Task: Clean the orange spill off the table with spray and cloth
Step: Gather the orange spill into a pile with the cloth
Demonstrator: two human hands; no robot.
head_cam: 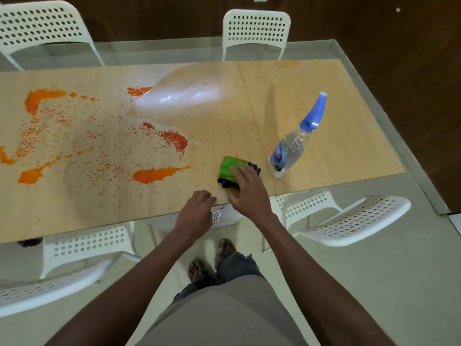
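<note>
The worktop (311, 83) carries the orange spill (154, 174) across its left half, partly wiped clear at the middle. The spray bottle (294, 143) stands at right. The right hand (247, 188) lies on the green cloth (228, 168), fingers spread flat over it; the left hand (197, 208) hangs loosely curled, holding nothing. Likely step: taking up the cloth; next, close the fingers and wipe leftward.

Spill (99, 136) left of cloth (230, 169), bottle (294, 143) right.

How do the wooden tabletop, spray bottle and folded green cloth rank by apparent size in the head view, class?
1. wooden tabletop, by far the largest.
2. spray bottle.
3. green cloth, smallest as seen, though the right hand covers part of it, so its rank below the bottle is unsure.
</note>
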